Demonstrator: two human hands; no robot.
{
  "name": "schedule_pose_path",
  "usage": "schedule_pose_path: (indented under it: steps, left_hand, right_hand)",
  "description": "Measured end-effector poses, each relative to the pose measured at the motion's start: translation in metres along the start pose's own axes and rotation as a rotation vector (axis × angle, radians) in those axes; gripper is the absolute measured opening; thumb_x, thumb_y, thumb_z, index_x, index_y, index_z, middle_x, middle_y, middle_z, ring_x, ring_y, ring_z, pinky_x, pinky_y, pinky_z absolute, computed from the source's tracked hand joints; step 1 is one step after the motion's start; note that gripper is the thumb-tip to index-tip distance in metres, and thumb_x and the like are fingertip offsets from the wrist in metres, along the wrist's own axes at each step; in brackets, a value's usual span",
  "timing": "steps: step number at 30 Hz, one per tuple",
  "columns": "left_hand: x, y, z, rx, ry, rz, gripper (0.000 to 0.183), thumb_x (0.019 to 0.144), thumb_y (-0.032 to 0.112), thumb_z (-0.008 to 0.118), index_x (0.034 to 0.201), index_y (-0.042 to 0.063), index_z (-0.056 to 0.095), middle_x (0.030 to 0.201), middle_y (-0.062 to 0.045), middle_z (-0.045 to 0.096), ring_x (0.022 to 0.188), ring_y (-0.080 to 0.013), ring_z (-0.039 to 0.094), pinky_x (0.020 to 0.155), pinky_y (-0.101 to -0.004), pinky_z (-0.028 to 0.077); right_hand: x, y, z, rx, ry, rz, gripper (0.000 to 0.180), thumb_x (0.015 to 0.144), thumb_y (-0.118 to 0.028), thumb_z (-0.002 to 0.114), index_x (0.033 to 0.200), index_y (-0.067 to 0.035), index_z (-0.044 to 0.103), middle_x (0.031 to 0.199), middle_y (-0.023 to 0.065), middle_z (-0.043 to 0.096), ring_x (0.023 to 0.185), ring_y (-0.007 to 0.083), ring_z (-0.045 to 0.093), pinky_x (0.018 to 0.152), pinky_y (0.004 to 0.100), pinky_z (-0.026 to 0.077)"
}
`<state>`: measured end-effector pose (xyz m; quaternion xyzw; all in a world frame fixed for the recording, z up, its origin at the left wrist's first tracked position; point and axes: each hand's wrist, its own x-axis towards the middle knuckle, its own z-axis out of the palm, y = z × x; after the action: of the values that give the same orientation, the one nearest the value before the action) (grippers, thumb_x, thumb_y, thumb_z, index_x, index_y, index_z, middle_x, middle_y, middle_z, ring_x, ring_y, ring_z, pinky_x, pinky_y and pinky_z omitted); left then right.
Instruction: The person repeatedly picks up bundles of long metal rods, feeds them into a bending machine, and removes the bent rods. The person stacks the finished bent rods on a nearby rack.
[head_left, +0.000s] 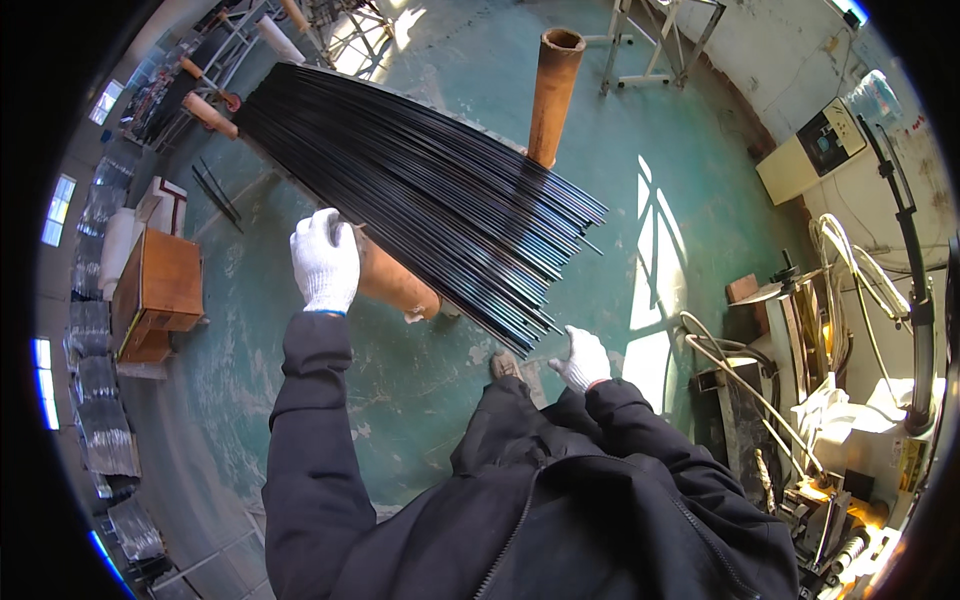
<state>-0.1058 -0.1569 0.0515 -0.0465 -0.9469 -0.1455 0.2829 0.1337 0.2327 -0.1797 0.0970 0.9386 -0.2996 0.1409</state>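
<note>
A long bundle of thin black rods (405, 180) lies across a rack, its near ends uneven and shiny. My left hand (325, 259), in a white knit glove, is beside the bundle's left edge with its fingers curled; whether it grips anything is hidden. Just right of it, a brown cardboard tube (397, 281) sticks out from the bundle's side. My right hand (583, 360), gloved likewise, is near the rod ends with thumb and fingers apart and nothing visible in it. Another brown tube (555, 101) rises at the bundle's far right side.
On the left stands a brown wooden cabinet (172, 274) near wrapped stacks (105, 427). A wheeled metal frame (645, 45) stands at the back. To the right are a beige machine (814, 150), coiled hoses (847, 255) and a cluttered workbench (832, 510). Two dark strips (216, 195) lie on the floor.
</note>
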Motion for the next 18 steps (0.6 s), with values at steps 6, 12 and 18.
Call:
schedule_pose_path:
  steps: [6,12,18]
  left_hand:
    - [0.015,0.007,0.031,0.038,0.100,0.172,0.022,0.095,0.010,0.073,0.116,0.006,0.077,0.113,-0.016,0.071,0.112,-0.0391,0.066,0.102,-0.0512,0.054]
    - [0.017,0.004,0.034,-0.021,0.030,0.087,0.023,0.097,0.003,0.067,0.118,-0.001,0.076,0.116,-0.019,0.069,0.116,-0.0378,0.065,0.104,-0.0489,0.053]
    - [0.013,0.001,0.042,-0.073,0.060,0.062,0.023,0.099,-0.001,0.064,0.119,-0.004,0.075,0.115,-0.017,0.068,0.109,-0.0341,0.067,0.099,-0.0458,0.054]
  right_hand:
    - [0.105,-0.027,0.033,-0.076,0.109,-0.063,0.116,0.071,-0.039,0.104,0.162,0.006,0.047,0.156,0.0264,0.061,0.143,0.0454,0.058,0.122,0.0520,0.048]
    - [0.244,-0.063,0.051,-0.154,0.111,-0.013,0.133,0.065,-0.051,0.106,0.166,0.007,0.042,0.164,0.0266,0.054,0.152,0.0433,0.051,0.127,0.0516,0.041]
    - [0.268,-0.091,0.090,-0.181,0.029,0.032,0.117,0.073,-0.050,0.101,0.160,0.008,0.048,0.142,0.0220,0.059,0.132,0.0402,0.057,0.112,0.0510,0.049]
